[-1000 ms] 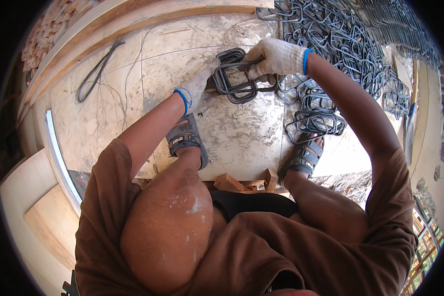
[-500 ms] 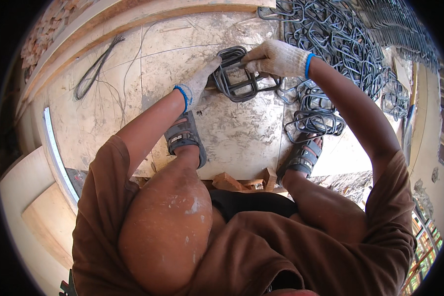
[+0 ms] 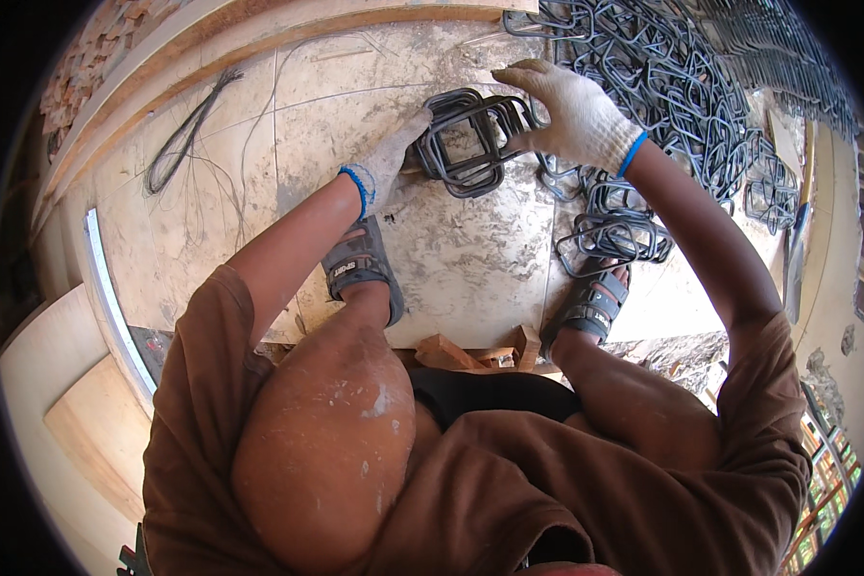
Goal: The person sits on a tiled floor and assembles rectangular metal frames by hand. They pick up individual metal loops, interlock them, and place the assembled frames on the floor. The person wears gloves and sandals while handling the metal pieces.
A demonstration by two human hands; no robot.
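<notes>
A small bundle of square bent steel stirrups stands just above the pale floor in front of me. My left hand, in a white knit glove with a blue cuff, is closed on the bundle's left side; part of its grip is hidden. On the other side is my gloved right hand, fingers spread and thumb close to the rightmost stirrup, which leans away from the others. Whether the thumb touches it I cannot tell. Several loose stirrups lie stacked by my right foot.
A big tangled pile of stirrups covers the far right. Thin tie wire lies at the left. Long timber boards run along the back left. Wood offcuts lie between my sandalled feet. A metal strip edges the left side.
My right hand has let go of the bundle, moved a little right and spread its fingers. The right-hand stirrup has swung up nearer the others. My left hand has hardly moved.
</notes>
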